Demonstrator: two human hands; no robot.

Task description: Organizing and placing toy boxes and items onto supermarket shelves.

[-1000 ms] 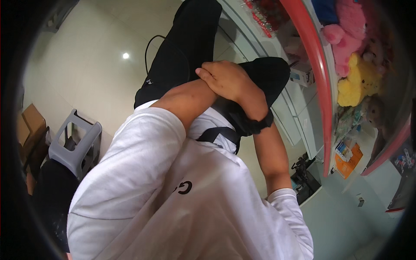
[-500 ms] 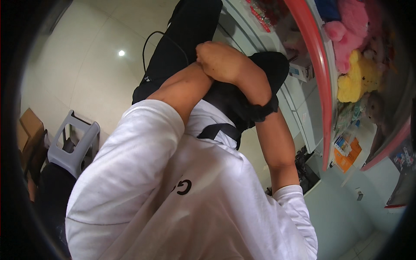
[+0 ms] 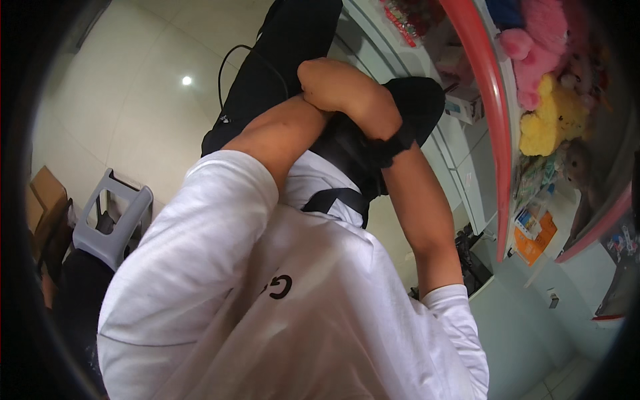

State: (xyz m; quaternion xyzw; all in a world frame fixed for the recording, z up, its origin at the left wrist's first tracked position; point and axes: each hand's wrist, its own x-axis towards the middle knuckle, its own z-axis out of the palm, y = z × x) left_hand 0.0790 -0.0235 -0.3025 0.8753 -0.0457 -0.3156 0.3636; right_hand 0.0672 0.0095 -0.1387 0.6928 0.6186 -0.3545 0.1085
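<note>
Seen from above, one seated person in one white shirt (image 3: 320,300) and black trousers (image 3: 283,40) has two bare arms crossed over the lap. One hand shows: the right hand (image 3: 343,90), laid across the end of the left forearm (image 3: 287,130) and touching it. Its fingers bend down out of sight, so how far they are open, and whether they grip, cannot be told. The left hand is hidden beneath the right one; the state of its fingers cannot be told. One black wristband (image 3: 392,148) circles the right wrist, just above the lap. One black strap (image 3: 320,200) crosses the waist.

One thin black cable (image 3: 221,77) loops beside the trousers, over the pale tiled floor (image 3: 143,73). At left are one grey plastic stool (image 3: 109,241) and at least one cardboard box (image 3: 45,190).

At right, a counter (image 3: 492,100) with a curved red edge runs past the right knee. At least three plush toys sit there: one pink toy (image 3: 530,50), one yellow toy (image 3: 550,120) and one brown toy (image 3: 577,165). Nearer the person lies one orange packet (image 3: 537,245).
</note>
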